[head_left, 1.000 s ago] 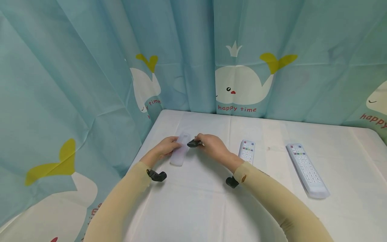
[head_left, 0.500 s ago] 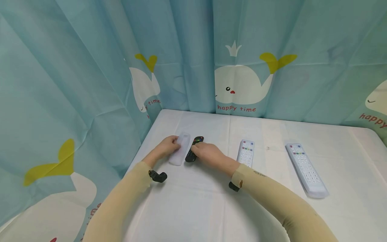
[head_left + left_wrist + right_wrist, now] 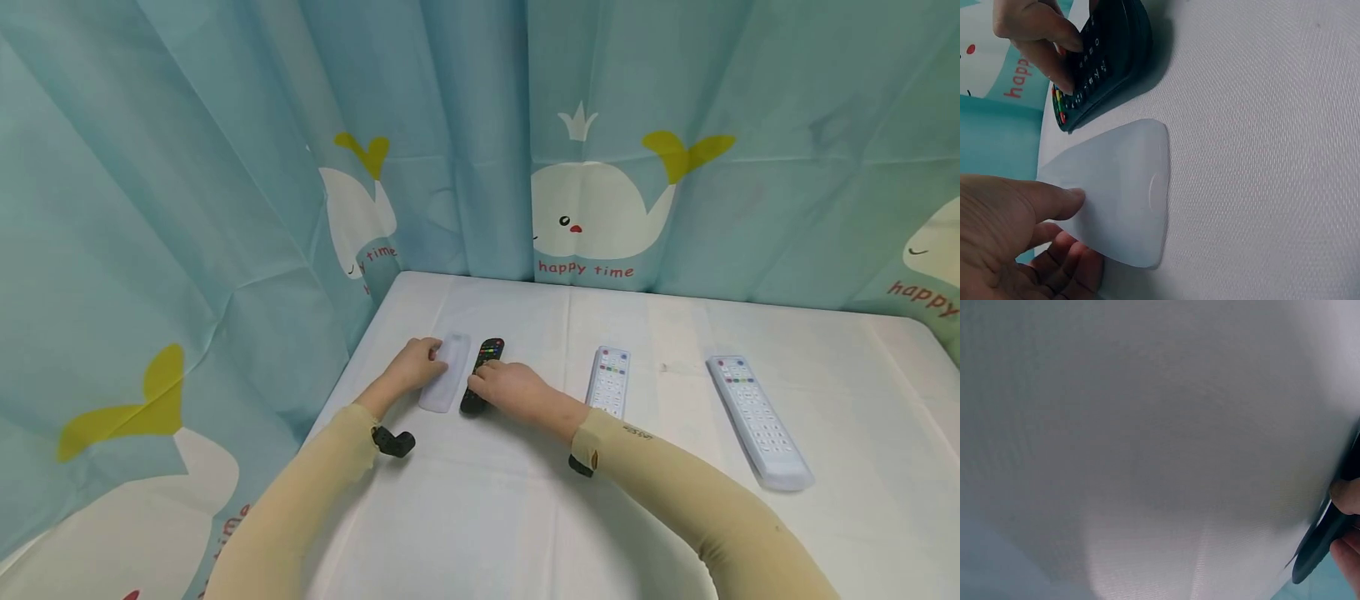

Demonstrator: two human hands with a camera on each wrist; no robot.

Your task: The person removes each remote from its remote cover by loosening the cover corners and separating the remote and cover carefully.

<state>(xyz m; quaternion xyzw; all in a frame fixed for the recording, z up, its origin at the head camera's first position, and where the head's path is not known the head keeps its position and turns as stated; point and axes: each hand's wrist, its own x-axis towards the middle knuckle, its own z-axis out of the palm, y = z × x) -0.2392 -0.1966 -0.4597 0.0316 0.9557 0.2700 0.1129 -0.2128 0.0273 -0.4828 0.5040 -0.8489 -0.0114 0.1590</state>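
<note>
A translucent silicone remote cover (image 3: 1125, 190) lies on the table at the left. My left hand (image 3: 411, 367) pinches its left edge, with the thumb on top and the fingers curled at the side, as the left wrist view shows. Beside the cover is a black remote control (image 3: 491, 350) with coloured buttons, its face up. My right hand (image 3: 517, 390) grips the remote across its middle, hiding part of its keys. In the right wrist view only the remote's dark edge (image 3: 1316, 553) and a few fingertips show, at the right border.
Two white remotes in clear covers lie to the right: a nearer-to-hand remote (image 3: 609, 379), partly behind the right wrist, and another remote (image 3: 761, 421) farther right. A blue curtain (image 3: 465, 167) hangs along the back and left edges of the white table (image 3: 465, 508).
The black remote has turned from edge-on to face up and come down beside the cover, right hand on it. The left hand stays at the cover with little movement.
</note>
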